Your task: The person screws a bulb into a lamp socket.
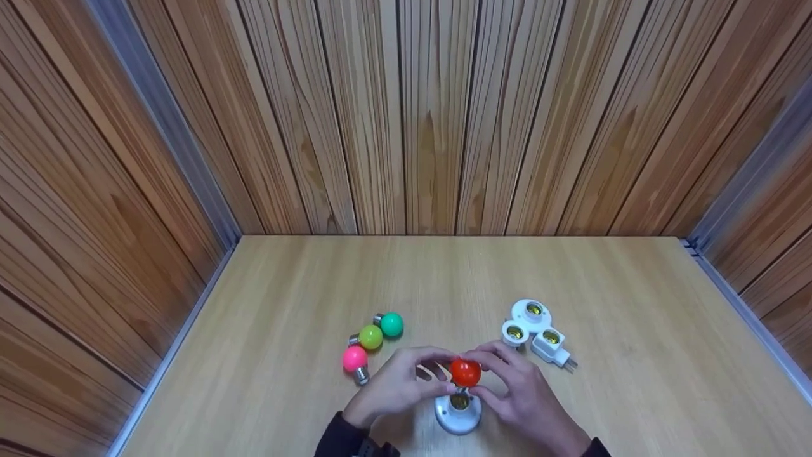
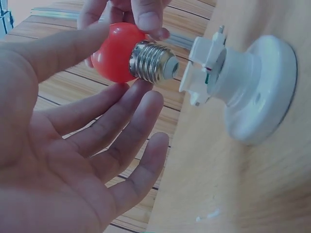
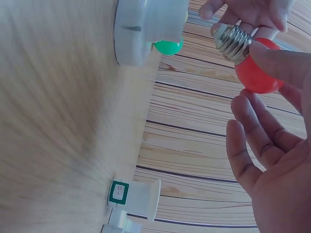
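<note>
Red bulb (image 1: 465, 372): pinched between fingertips of left hand (image 1: 396, 387) and right hand (image 1: 521, 395), just above white socket (image 1: 458, 414), metal thread aimed at its opening, presumably for alignment. Left of socket: pink bulb (image 1: 354, 358), yellow bulb (image 1: 370, 336), green bulb (image 1: 391, 324).

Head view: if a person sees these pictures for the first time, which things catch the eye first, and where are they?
The red bulb stands out at the near edge of the table, held between the left hand and the right hand just above a round white socket. To the left lie three loose bulbs, pink, yellow-green and green. To the right sits a cluster of white sockets.
</note>
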Demonstrator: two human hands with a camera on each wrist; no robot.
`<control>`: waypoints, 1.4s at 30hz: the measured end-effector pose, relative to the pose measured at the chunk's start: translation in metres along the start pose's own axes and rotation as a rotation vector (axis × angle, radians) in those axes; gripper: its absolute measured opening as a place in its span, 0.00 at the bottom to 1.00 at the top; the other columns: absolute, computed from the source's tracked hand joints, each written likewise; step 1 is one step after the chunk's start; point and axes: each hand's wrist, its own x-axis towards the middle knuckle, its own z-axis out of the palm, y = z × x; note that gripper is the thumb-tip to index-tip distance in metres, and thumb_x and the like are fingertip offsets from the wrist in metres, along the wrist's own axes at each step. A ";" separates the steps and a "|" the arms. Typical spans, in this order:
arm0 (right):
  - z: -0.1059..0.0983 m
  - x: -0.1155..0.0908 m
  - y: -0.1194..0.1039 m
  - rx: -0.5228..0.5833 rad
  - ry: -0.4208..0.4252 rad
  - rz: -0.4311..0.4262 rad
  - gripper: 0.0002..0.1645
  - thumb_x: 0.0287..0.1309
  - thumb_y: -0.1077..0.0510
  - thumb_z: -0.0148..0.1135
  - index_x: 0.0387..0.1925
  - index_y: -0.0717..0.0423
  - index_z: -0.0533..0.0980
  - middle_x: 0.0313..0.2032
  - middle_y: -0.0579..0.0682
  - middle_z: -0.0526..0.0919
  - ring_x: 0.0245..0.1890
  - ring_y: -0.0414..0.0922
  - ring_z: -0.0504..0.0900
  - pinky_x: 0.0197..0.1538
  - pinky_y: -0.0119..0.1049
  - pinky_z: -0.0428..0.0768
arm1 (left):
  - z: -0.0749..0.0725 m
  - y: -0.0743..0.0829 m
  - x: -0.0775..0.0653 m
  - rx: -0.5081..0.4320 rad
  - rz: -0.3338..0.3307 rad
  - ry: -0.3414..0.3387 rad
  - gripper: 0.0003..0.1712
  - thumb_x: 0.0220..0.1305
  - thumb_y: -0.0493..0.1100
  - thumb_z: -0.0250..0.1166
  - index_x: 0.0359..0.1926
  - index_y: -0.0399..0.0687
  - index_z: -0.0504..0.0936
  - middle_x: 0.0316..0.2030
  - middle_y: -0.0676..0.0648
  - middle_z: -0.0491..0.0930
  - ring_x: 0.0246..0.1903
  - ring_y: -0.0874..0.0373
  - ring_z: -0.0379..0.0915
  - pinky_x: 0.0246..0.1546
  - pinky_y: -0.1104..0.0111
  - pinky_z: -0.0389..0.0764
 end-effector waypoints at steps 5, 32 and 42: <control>-0.001 -0.001 0.004 0.006 0.016 -0.032 0.37 0.45 0.58 0.79 0.55 0.27 0.75 0.49 0.29 0.78 0.46 0.30 0.80 0.48 0.31 0.86 | -0.001 -0.003 -0.001 0.040 0.016 0.021 0.23 0.59 0.53 0.72 0.56 0.65 0.81 0.48 0.57 0.85 0.45 0.60 0.78 0.52 0.66 0.77; 0.002 -0.009 0.010 -0.078 -0.055 -0.087 0.33 0.48 0.55 0.77 0.55 0.31 0.75 0.52 0.34 0.80 0.51 0.35 0.80 0.57 0.35 0.83 | 0.025 -0.032 0.014 0.272 -0.105 -0.037 0.38 0.42 0.43 0.82 0.57 0.62 0.78 0.48 0.60 0.76 0.50 0.66 0.73 0.62 0.60 0.73; 0.004 -0.010 0.009 -0.084 -0.064 -0.105 0.35 0.47 0.56 0.77 0.57 0.32 0.75 0.54 0.34 0.82 0.52 0.36 0.81 0.56 0.41 0.84 | 0.029 -0.039 0.013 0.318 -0.060 -0.021 0.40 0.41 0.47 0.82 0.59 0.64 0.77 0.48 0.60 0.73 0.52 0.65 0.68 0.60 0.65 0.72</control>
